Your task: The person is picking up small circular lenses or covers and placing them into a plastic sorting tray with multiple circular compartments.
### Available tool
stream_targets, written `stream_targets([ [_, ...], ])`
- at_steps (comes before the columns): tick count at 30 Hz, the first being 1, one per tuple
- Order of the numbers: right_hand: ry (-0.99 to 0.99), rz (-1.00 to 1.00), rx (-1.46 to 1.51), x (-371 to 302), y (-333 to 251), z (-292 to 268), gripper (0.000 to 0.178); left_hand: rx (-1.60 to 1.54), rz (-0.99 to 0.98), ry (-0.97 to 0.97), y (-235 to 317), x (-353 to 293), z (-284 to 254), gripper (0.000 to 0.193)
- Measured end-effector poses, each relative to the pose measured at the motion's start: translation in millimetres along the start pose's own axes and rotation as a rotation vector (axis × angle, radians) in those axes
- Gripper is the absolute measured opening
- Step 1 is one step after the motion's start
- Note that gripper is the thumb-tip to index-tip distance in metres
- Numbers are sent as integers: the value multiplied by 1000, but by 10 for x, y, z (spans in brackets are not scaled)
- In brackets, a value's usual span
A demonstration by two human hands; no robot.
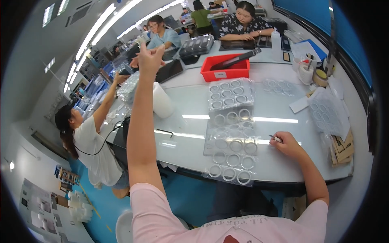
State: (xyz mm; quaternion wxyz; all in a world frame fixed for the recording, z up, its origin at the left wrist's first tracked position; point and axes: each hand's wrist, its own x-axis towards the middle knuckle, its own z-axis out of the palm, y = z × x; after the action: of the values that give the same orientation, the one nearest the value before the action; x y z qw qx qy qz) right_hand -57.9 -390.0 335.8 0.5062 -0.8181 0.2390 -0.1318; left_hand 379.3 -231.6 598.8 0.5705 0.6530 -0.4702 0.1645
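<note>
Tool [277, 139], small and pale, is pinched in the right hand [288, 145]; the ring packs [232, 150] lie to that grip's left, where a careless sweep could snag them. The left hand [150, 60] is raised, and I cannot tell whether it grips anything; the roll [163, 103] below could topple if the forearm [142, 117] swings.
</note>
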Motion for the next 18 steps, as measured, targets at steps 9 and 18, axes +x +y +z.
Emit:
stream_targets([
  [9, 17, -70, -97, 143, -40, -64, 19, 349, -36, -936, 341, -2578, 305, 44],
  [18, 35, -31, -155, 78, 9, -52, 18, 453, 247, -1075, 457, -3565, 246, 78],
])
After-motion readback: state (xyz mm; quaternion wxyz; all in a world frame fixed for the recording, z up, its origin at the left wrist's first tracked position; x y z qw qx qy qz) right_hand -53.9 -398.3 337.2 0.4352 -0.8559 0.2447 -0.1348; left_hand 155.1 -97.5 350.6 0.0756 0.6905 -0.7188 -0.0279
